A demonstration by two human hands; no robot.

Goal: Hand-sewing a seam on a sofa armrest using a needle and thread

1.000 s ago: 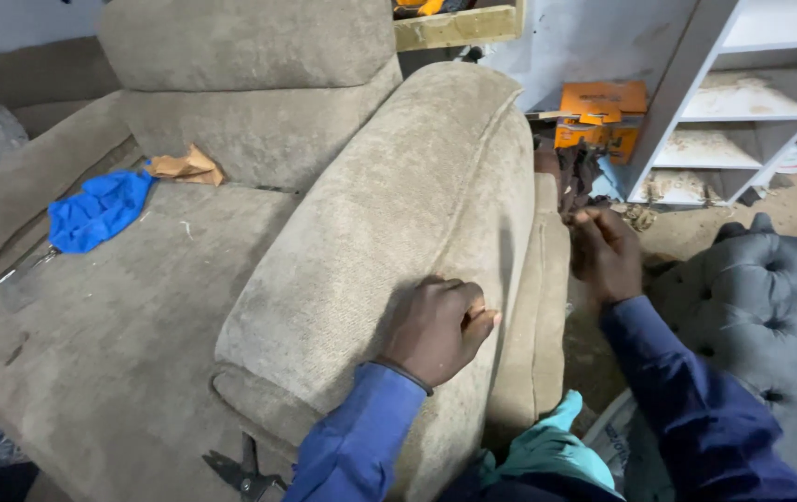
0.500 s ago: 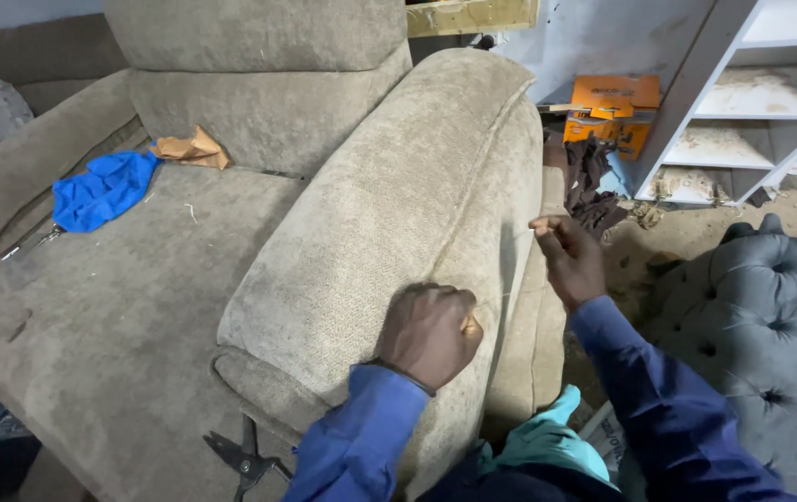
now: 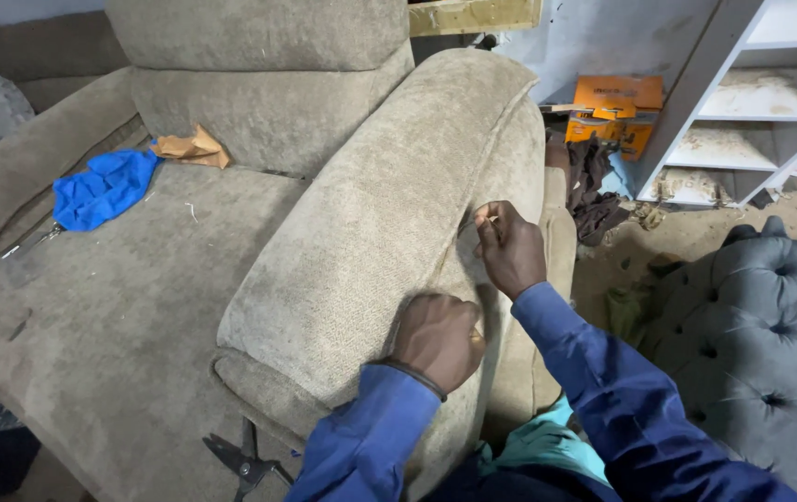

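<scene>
Big beige armchair point(image 3: 138, 307) takes up most of the view, fabric kinda dusty. The person is working on its padded armrest point(image 3: 371, 242), the one nearest them. To the right there's a dark grey tufted sofa point(image 3: 761, 335) and a white shelf unit point(image 3: 761, 112) with an orange box point(image 3: 614, 104) on the floor beside it. A blue cloth point(image 3: 101, 189) lies on the seat by the far arm, with a crumpled brown paper point(image 3: 192, 147) just next to it. Left hand point(image 3: 436, 339) is balled up, fingers curled together, pressing on the armrest's outer edge. Right hand point(image 3: 508, 247) is slightly higher along the same seam, fingers pinched tight on something tiny, can't tell what. Black scissors point(image 3: 248, 460) lie at the seat's front edge.
</scene>
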